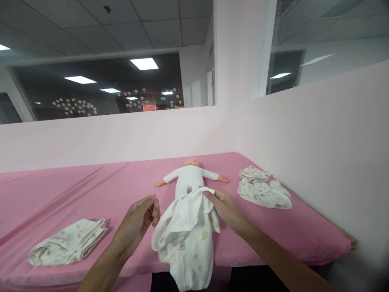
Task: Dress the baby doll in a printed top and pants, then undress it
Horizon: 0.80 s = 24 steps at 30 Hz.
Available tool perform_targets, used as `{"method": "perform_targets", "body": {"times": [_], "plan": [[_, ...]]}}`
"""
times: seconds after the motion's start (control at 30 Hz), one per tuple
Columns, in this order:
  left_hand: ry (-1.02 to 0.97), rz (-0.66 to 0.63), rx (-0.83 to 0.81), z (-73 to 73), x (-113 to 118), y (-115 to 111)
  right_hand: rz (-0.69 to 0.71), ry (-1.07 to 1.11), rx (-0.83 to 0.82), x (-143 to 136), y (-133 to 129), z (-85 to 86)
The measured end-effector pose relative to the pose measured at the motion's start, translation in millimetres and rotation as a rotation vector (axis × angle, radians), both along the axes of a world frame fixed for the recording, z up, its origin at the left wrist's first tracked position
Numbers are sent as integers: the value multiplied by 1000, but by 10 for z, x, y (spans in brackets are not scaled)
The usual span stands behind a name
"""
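Observation:
My right hand (223,205) pinches the upper edge of a white baby garment (194,239) printed with small animals. The cloth hangs in loose folds past the front edge of the bed, and a short sleeve-like part shows on its right side. Left of the garment, my left hand (142,215) is raised with its fingers curled in and thumb against them; no cloth shows in it. Behind the garment a baby doll (191,178) in a white suit lies on its back, arms stretched out sideways. The garment hides the doll's lower body.
A pink sheet (130,182) covers the bed. Folded printed cloth (69,243) lies at the front left. To the right are a folded printed cloth (253,173) and more white baby clothing (264,194). Walls with windows stand behind and to the right.

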<state>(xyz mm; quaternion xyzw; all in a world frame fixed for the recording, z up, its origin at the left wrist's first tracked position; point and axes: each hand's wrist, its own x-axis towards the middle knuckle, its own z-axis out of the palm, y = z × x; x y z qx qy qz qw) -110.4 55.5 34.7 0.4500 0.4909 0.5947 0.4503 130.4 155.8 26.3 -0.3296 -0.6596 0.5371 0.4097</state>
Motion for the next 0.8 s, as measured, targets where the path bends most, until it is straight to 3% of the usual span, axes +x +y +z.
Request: {"method": "perform_targets", "body": {"times": [0.13,0.23,0.33,0.47,0.57,0.67,0.73,0.8], "plan": [[224,27,4,24,101,33,-8,-14,27,10,-94,104],[388,-93,-12,25,346,54,128,-67,127,-31,-255,178],[541,-195,104,7,580,70,206,-145,245,-66,-385,217],[682,-87,194,4,702,66,128,-147,310,-48,-412,196],[646,24,163,57,581,67,12,-100,260,48,-349,194],[540,302,179,170,265,112,-179,-14,187,234,-226,275],[307,470,277,267,-11,166,-326,38,184,407,-112,373],[25,556,427,352,-278,205,-456,28,261,606,3,470]]}}
